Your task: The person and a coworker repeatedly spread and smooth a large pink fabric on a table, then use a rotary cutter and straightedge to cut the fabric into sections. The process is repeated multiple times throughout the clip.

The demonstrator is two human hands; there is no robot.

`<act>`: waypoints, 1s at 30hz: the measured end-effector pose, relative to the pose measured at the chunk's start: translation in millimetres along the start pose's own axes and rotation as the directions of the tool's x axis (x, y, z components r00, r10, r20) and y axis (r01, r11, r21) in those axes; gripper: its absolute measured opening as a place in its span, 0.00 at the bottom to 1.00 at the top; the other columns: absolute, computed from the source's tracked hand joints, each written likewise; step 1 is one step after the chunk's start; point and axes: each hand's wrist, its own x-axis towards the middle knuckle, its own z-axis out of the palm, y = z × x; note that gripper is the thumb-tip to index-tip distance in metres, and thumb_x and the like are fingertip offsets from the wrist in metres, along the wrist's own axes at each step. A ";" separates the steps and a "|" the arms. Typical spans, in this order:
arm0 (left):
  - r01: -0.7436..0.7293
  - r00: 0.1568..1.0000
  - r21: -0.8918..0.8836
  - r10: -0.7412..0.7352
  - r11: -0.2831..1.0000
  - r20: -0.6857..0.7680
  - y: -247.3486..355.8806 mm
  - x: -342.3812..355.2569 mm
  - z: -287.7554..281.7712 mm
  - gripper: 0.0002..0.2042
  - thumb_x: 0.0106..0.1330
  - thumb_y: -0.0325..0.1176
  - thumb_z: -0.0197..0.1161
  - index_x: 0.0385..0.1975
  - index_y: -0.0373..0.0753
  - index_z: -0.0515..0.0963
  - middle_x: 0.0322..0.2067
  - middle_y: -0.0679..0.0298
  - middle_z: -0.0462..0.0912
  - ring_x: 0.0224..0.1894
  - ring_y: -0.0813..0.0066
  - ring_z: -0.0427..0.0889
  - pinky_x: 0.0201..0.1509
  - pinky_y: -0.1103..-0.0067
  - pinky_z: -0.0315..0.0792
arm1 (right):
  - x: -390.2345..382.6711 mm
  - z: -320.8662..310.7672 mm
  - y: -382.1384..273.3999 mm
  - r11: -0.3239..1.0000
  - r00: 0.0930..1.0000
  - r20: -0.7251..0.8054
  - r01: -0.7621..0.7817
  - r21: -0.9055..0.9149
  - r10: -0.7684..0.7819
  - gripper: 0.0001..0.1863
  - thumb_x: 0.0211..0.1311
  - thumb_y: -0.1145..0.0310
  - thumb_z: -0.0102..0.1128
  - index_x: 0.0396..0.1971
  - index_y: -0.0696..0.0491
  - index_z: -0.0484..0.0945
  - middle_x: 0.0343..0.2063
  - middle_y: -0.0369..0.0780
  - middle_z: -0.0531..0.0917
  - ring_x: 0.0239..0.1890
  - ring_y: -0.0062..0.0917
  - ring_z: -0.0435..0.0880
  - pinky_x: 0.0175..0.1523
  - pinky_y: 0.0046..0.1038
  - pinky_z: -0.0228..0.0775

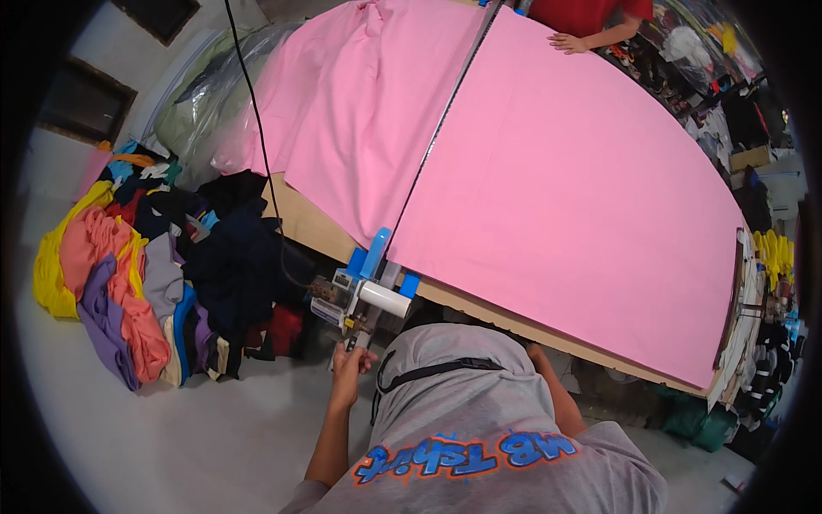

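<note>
My left hand (349, 361) is wrapped round the grip of a fabric end cutter (384, 298), a machine with a white cylinder and blue parts. It sits at the near end of a long dark rail (441, 128) that runs across the table to the far side. Pink fabric (565, 197) lies flat and smooth to the right of the rail. Left of it, the pink cloth is loose and wrinkled. My right hand (536, 353) is low by the near table edge, mostly hidden beside my grey shirt, so its fingers do not show.
A black cord (254, 111) hangs from above to the cutter. Piled garments (128, 283) in many colours lie on the floor at left. Across the table, a person in red rests a hand (568, 43) on the fabric. The wooden table edge (514, 327) runs before me.
</note>
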 end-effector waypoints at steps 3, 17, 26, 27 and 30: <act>0.013 0.999 0.043 -0.014 0.999 0.031 14.4 0.3 -6.8 0.10 0.74 0.36 0.54 0.48 0.38 0.71 0.26 0.64 0.84 0.24 0.85 0.74 0.26 0.85 0.62 | -3.7 3.9 2.9 1.000 1.000 -0.014 -0.013 0.004 0.013 0.18 0.71 0.63 0.48 0.51 0.54 0.83 0.39 0.49 0.87 0.44 0.44 0.87 0.49 0.41 0.81; -0.716 0.454 -0.028 0.495 0.698 0.741 297.6 192.3 267.5 0.30 0.70 0.29 0.51 0.75 0.42 0.67 0.21 0.70 0.76 0.24 0.84 0.75 0.29 0.84 0.70 | -10.7 -0.7 -15.1 0.999 0.981 -0.186 0.053 0.008 -0.050 0.17 0.69 0.66 0.48 0.49 0.56 0.83 0.37 0.50 0.87 0.43 0.43 0.87 0.48 0.39 0.81; -0.770 0.409 0.192 0.241 0.609 0.880 167.4 176.6 335.4 0.17 0.72 0.30 0.53 0.56 0.44 0.83 0.26 0.66 0.83 0.29 0.82 0.77 0.35 0.78 0.74 | -41.9 50.5 32.9 0.750 0.955 -0.247 0.043 0.660 0.163 0.14 0.69 0.69 0.52 0.45 0.61 0.82 0.35 0.45 0.85 0.39 0.35 0.85 0.44 0.39 0.79; -0.786 0.423 0.251 0.196 0.565 0.885 143.8 175.9 313.2 0.16 0.72 0.30 0.55 0.55 0.44 0.83 0.27 0.66 0.83 0.29 0.82 0.77 0.35 0.78 0.74 | -53.5 51.9 52.1 0.578 0.959 -0.173 0.012 0.816 0.225 0.13 0.69 0.70 0.54 0.44 0.63 0.81 0.35 0.43 0.84 0.37 0.32 0.83 0.42 0.40 0.78; -0.636 0.622 0.209 0.332 0.743 0.709 69.3 179.7 220.4 0.13 0.72 0.28 0.56 0.50 0.40 0.85 0.24 0.64 0.80 0.27 0.79 0.78 0.34 0.77 0.74 | -53.2 2.9 139.2 0.534 0.670 -0.404 0.014 0.846 0.622 0.20 0.68 0.69 0.49 0.53 0.61 0.82 0.41 0.53 0.87 0.44 0.38 0.87 0.48 0.38 0.79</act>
